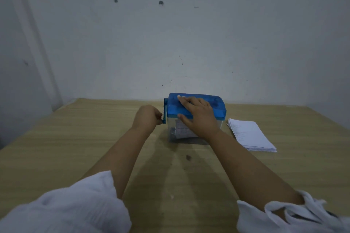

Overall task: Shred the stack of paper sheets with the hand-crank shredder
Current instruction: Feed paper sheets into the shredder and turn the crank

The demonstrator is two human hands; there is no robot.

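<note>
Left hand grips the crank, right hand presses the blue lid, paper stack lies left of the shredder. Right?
No: the head view shows the paper stack lying right of the shredder. The left hand does grip the crank, and the right hand presses the blue lid.

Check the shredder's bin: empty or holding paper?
Not empty: white paper shows through the clear bin under the blue lid. How full: cannot tell, the right hand covers part.
</note>
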